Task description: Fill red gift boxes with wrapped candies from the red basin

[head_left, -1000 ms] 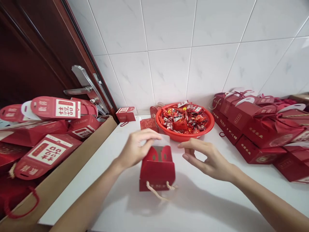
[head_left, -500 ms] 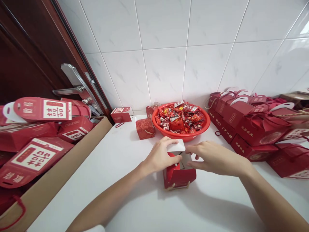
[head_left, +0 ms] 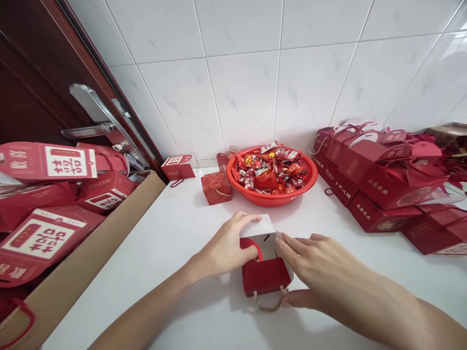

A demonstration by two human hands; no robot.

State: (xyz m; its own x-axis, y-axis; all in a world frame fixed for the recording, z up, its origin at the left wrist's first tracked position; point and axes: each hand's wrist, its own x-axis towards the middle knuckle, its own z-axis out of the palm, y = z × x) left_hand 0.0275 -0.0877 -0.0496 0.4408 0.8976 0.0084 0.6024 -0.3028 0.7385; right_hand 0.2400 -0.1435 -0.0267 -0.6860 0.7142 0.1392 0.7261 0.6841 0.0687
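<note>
White table carries everything; brown cardboard carton packed with flat red printed boxes sits off its left edge, by the dark wooden door. Stack of finished red gift boxes with handles runs along the right edge up to the tiled wall. Round red plastic basin of wrapped candies sits at the back edge, centre; a small red patterned box with cord handle just left of it, and another small red box with white label in the back left corner.

Small red paper gift box with beige cord handle stands near the front edge, centre, top open, white inner flaps up. Left hand pinches the left flap and red tab, fingers curled narrow. Right hand spreads wide over the right side, fingertips on the inner flap, thumb down at the base by the cord.

Risks, as judged:
- thin card flaps could crease or tear if pushed unevenly
- box is light, could slide or tip forward under one-sided pressure
- cord could get trapped under the thumb
- elbow or forearm near the right stack could knock boxes over
</note>
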